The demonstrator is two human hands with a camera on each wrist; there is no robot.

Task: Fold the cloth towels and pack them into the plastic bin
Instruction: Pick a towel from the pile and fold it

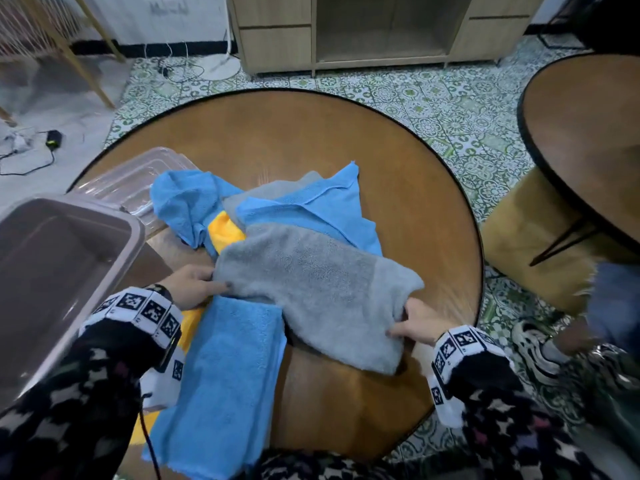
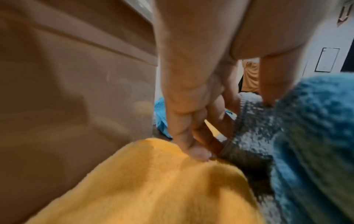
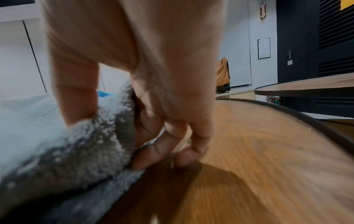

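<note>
You are folding the grey towel [image 1: 311, 292] near the front edge of the desk [image 1: 398, 174].

Your left hand [image 1: 194, 284] pinches its left end and your right hand [image 1: 415, 323] pinches its right end. I think the next move is to bring the ends together, flatten it, then put it in the plastic bin [image 1: 131, 230] at the desk's left edge.

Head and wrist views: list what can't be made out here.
- Bin: head view, near end cut off by the frame edge and left sleeve.
- Yellow towel: head view, mostly buried under the grey towel and blue towels.
- Right hand grip: fingertips tucked under grey towel; right wrist view blurred.
- Lid: partly behind the bin and a blue towel.
</note>
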